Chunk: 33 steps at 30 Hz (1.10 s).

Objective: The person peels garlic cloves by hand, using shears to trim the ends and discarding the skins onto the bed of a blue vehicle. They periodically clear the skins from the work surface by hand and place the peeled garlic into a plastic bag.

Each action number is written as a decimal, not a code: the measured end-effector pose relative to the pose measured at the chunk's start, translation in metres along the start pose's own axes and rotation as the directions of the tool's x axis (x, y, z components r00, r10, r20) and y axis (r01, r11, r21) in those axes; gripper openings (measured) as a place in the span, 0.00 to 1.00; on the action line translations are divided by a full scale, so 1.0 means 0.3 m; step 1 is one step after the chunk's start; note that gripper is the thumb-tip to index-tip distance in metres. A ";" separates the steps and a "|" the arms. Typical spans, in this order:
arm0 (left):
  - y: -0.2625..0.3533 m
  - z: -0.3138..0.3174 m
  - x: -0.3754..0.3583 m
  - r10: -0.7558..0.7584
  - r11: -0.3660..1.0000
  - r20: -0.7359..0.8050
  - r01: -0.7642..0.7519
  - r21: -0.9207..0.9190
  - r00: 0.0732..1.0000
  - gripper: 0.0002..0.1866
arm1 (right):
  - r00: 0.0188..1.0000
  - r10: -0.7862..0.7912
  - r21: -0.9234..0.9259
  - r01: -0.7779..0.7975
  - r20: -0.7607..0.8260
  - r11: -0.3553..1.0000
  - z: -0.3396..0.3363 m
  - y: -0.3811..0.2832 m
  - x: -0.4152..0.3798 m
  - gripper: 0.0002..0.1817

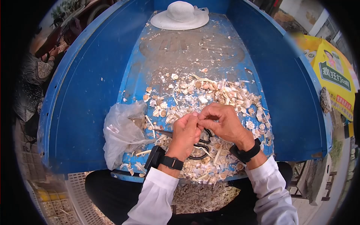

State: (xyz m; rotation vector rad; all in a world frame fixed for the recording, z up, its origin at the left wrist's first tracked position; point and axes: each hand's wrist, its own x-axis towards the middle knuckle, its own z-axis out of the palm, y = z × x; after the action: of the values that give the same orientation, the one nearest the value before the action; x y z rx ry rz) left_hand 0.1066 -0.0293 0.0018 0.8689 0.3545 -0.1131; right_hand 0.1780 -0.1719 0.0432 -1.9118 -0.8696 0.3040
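Note:
My left hand (pixel 185 135) and my right hand (pixel 225 122) meet at the fingertips above the blue truck bed. Both are closed in a pinch, and whatever lies between the fingers is too small to name. Under my left hand lie scissors (pixel 200 153) with black handles, their blade pointing left. Garlic cloves (pixel 228 93) are heaped just beyond my right hand. Papery garlic skins and stem pieces (pixel 221 159) spread around and beneath both hands. A clear plastic bag (pixel 122 131) sits left of my left hand.
A white hat (pixel 180 15) rests at the far end between blue side walls (pixel 93 82). Below the near edge are more skins (pixel 202 197) and a white plastic crate (pixel 80 191). Another person (pixel 37 75) is at the far left. A yellow banner (pixel 335 71) hangs at right.

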 end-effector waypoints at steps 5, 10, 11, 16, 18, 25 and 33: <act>-0.017 0.003 0.006 0.050 0.993 -0.094 -0.059 -0.098 0.994 0.15 | 0.909 -0.315 -0.266 0.243 -0.273 0.933 0.110 -0.028 -0.048 0.04; -0.013 -0.052 0.016 0.084 0.946 -0.055 -0.097 -0.310 0.995 0.16 | 0.945 -0.292 -0.131 0.274 -0.145 0.953 0.068 -0.100 -0.100 0.07; -0.011 -0.050 0.016 0.088 0.941 0.000 -0.083 -0.327 0.996 0.17 | 0.973 -0.224 -0.127 0.216 -0.053 0.968 0.031 -0.107 -0.108 0.09; 0.000 -0.046 0.003 0.085 0.898 0.079 -0.042 -0.438 0.993 0.12 | 0.938 0.158 -0.350 -0.267 -0.310 0.898 -0.155 0.070 0.008 0.10; -0.001 -0.044 0.003 0.082 0.918 0.071 -0.048 -0.395 0.994 0.13 | 0.929 0.076 -0.422 -0.236 -0.361 0.876 -0.181 0.191 0.091 0.10; -0.003 -0.056 0.002 0.098 0.905 0.116 -0.040 -0.424 0.988 0.18 | 0.977 0.110 -0.471 -0.185 -0.182 0.863 -0.112 0.178 0.154 0.14; -0.004 0.005 -0.010 0.099 0.995 0.009 -0.099 -0.001 0.995 0.17 | 0.942 0.315 0.481 -0.223 -0.117 0.847 -0.064 0.057 0.027 0.08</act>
State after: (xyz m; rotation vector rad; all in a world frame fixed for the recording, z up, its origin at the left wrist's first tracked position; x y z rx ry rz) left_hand 0.1039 -0.0313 0.0028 0.8838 0.3025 -0.0247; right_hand 0.2018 -0.1841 0.0392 -1.5740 -0.3485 0.4451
